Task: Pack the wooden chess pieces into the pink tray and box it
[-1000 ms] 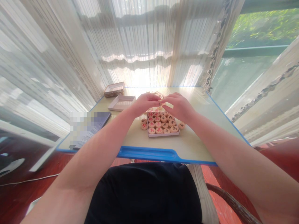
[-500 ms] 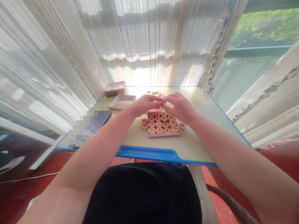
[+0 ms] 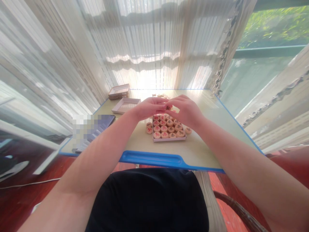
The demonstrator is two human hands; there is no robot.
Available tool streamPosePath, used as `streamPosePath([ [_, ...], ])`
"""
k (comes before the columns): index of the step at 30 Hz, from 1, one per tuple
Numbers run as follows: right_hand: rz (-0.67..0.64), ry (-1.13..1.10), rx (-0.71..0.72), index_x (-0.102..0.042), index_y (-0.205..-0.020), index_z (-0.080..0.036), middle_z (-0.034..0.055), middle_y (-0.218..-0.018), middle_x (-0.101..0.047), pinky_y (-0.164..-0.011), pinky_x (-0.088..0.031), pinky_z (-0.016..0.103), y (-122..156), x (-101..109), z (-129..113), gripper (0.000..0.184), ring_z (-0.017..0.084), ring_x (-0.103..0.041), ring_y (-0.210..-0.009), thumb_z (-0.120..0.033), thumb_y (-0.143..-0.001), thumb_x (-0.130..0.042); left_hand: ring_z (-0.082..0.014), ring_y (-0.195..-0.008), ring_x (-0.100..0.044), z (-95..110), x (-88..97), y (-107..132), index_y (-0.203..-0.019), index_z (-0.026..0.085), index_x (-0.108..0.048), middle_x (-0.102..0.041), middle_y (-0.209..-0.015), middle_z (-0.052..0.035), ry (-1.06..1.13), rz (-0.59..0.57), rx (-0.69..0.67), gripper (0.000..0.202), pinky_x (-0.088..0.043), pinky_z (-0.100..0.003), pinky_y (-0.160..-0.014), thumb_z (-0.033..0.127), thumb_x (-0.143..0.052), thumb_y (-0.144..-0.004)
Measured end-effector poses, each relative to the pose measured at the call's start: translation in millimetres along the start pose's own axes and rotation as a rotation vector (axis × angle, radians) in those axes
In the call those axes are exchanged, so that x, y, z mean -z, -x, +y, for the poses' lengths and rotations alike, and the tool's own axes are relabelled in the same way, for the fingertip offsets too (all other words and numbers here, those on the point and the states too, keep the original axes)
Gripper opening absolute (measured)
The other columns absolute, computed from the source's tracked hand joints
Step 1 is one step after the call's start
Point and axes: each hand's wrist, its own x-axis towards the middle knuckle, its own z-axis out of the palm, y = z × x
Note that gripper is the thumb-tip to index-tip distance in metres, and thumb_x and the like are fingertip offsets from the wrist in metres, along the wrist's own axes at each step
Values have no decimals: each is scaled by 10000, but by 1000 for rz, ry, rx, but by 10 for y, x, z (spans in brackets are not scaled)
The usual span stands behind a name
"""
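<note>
A small round Chinese chess piece (image 3: 168, 108) with a dark character is pinched between my two hands. My left hand (image 3: 149, 108) meets it from the left, thumb and fingers closed at its edge. From the right, my right hand (image 3: 185, 109) has its thumb and fingers around it. Below them lies a shallow box (image 3: 169, 140) filled with rows of wooden pieces, red characters on the left and black on the right. Two loose pieces (image 3: 149, 127) lie left of the box and one black piece (image 3: 188, 130) lies right. My hands partly hide the box's far rows.
More loose pieces (image 3: 160, 96) lie beyond my hands. An open, shallow lid (image 3: 126, 105) rests at the left, with stacked trays (image 3: 119, 91) behind it. A dark flat object (image 3: 103, 124), partly blurred, lies on the table's left side. A blue trough (image 3: 152, 158) edges the table's front.
Both hands stay over the far part of the box. The fingers have shifted slightly, and the piece between them shows its dark character more clearly.
</note>
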Motion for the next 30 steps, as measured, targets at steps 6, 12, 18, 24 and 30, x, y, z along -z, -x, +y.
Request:
streamPosePath([
  [6,28,-5,-35,-659,-906,-211,59,-897,-677,-793,-427,371,-13,16,-9,137,228,-548,-904,-292,-815,-599,-195,-933,-643,5,-15,-6,-1048,161,-697,-695,-978,-105,0,75,-30,392,-463,-397,-907,162,-755,-661],
  [12,-24,-10,-60,-658,-904,-218,59,-910,-660,-761,-429,361,-18,31,-26,147,226,-543,-886,-298,-801,-588,-205,-910,-653,46,-42,17,-1032,167,-702,-707,-950,-108,-85,37,-21,370,-489,-388,-854,195,-753,-666],
  [18,-13,18,-99,-667,-839,-209,55,-870,-652,-715,-429,333,-18,50,-39,151,216,-558,-860,-335,-773,-615,-201,-917,-649,67,-50,24,-1058,180,-690,-707,-990,-104,-91,26,-13,416,-497,-382,-854,191,-763,-649],
  [24,-60,52,-194,-683,-824,-201,42,-822,-654,-637,-408,307,-28,111,4,198,175,-567,-729,-376,-750,-627,-190,-897,-653,19,-21,-1,-1088,149,-659,-695,-1012,-121,-86,139,28,449,-499,-397,-868,149,-749,-648],
  [30,-309,-28,-219,-700,-783,-225,7,-745,-664,-577,-400,296,-53,270,-5,200,130,-549,-591,-404,-706,-652,-156,-857,-643,-53,64,-63,-930,134,-678,-697,-952,-99,-174,437,-44,286,-506,-352,-832,165,-729,-651],
])
